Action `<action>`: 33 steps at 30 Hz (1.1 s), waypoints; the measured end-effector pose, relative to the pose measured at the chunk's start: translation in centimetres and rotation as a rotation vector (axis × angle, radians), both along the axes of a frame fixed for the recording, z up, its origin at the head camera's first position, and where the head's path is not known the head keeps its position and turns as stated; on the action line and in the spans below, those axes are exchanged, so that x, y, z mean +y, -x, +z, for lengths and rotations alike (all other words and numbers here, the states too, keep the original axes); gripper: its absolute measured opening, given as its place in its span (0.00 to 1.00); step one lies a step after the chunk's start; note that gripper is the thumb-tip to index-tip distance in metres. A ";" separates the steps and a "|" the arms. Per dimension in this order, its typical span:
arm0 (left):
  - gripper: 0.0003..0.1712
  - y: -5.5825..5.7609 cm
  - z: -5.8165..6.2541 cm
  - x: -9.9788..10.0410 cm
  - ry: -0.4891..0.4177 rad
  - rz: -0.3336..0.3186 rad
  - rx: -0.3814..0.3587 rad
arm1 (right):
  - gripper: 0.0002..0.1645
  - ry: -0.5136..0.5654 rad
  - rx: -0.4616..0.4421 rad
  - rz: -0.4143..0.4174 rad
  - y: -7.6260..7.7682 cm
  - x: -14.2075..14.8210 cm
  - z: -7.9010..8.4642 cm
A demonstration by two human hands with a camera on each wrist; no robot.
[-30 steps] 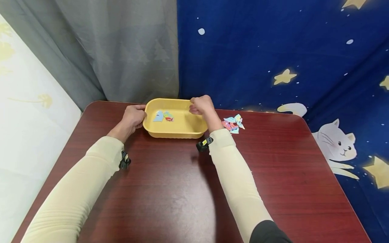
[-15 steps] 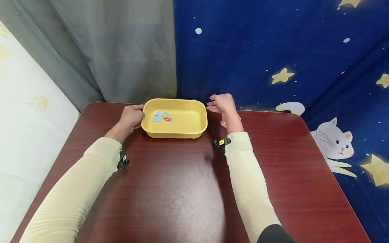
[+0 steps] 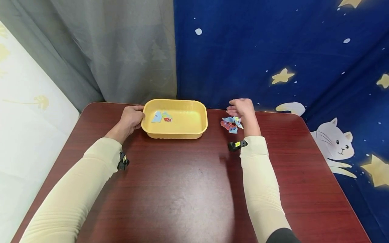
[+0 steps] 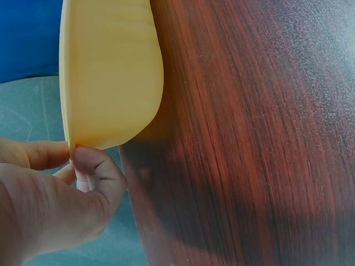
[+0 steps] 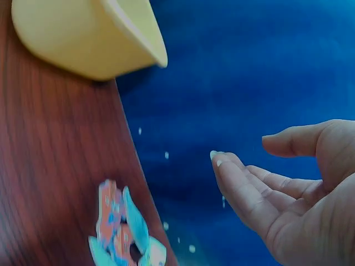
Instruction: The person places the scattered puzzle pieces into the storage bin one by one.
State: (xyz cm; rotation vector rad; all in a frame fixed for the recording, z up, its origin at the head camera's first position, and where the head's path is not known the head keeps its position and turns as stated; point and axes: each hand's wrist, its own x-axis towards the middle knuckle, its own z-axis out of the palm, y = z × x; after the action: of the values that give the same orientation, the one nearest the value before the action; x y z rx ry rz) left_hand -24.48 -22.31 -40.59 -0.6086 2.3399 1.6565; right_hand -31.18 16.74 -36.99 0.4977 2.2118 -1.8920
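Note:
A yellow plastic tub [image 3: 174, 136] stands at the back of the table, with several small colourful paper-like scraps [image 3: 156, 117] lying in its left half. At its left end my left hand [image 3: 131, 118] pinches the rim between thumb and fingers, as the left wrist view shows up close. My right hand [image 3: 243, 108] hovers by a small pile of blue, red and white scraps [image 3: 229, 125] to the right of the tub. In the right wrist view its fingers [image 5: 249, 194] are extended and the thumb stands apart, with nothing between them.
The dark red wooden table [image 3: 170, 189] ends at its back edge just behind the tub. A grey curtain [image 3: 130, 50] and a blue star-patterned curtain [image 3: 231, 54] hang behind it. A white patterned cloth [image 3: 30, 118] hangs at the left.
My right hand has left the tub and moved right to the pile of scraps. My left hand has stayed on the tub's left rim.

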 end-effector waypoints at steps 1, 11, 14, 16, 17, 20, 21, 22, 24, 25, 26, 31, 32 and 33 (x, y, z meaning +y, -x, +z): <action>0.28 0.0 -0.1 0.0 -0.001 0.001 0.000 | 0.23 -0.008 -0.005 -0.004 0.0 0.4 -0.1; 0.29 -0.2 -0.3 -0.1 -0.007 0.008 0.005 | 0.22 -0.073 -0.068 -0.042 0.1 2.9 -2.1; 0.29 -0.2 -0.2 -0.1 -0.005 0.005 -0.001 | 0.22 -0.088 -0.103 -0.060 0.1 3.4 -2.7; 0.29 -0.1 -0.2 -0.1 -0.001 0.003 -0.003 | 0.23 -0.089 -0.125 -0.070 0.2 3.7 -3.1; 0.29 -0.1 -0.2 0.0 0.001 0.002 -0.002 | 0.23 -0.092 -0.134 -0.070 0.2 3.9 -3.3; 0.29 0.0 -0.2 0.0 0.003 0.000 0.000 | 0.23 -0.114 -0.155 -0.066 0.4 4.4 -4.0; 0.29 0.0 -0.2 0.0 0.004 0.002 -0.001 | 0.23 -0.124 -0.162 -0.062 0.5 4.6 -4.3; 0.29 0.0 -0.2 0.0 0.003 0.004 0.001 | 0.24 -0.135 -0.169 -0.058 0.6 4.7 -4.5; 0.29 0.0 -0.2 0.0 0.002 0.008 0.006 | 0.24 -0.155 -0.179 -0.054 0.7 4.9 -4.9; 0.29 0.1 -0.2 0.1 0.002 0.011 0.009 | 0.23 -0.168 -0.187 -0.049 0.8 5.0 -5.1; 0.29 0.1 -0.2 0.1 0.003 0.014 0.012 | 0.22 -0.176 -0.193 -0.049 0.8 5.1 -5.2; 0.29 0.1 -0.1 0.1 0.009 0.013 0.014 | 0.19 -0.194 -0.222 -0.055 1.0 5.4 -5.7; 0.29 0.1 -0.1 0.1 0.010 0.010 0.013 | 0.19 -0.198 -0.224 -0.059 0.9 5.4 -5.7; 0.29 0.2 -0.2 0.0 0.012 0.009 0.014 | 0.19 -0.203 -0.224 -0.061 0.9 5.4 -5.8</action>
State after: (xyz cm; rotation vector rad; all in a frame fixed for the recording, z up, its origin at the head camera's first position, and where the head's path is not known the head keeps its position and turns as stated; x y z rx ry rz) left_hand -24.65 -22.28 -40.75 -0.6129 2.3620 1.6564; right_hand -32.06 22.13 -42.75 0.7775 2.2699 -1.5579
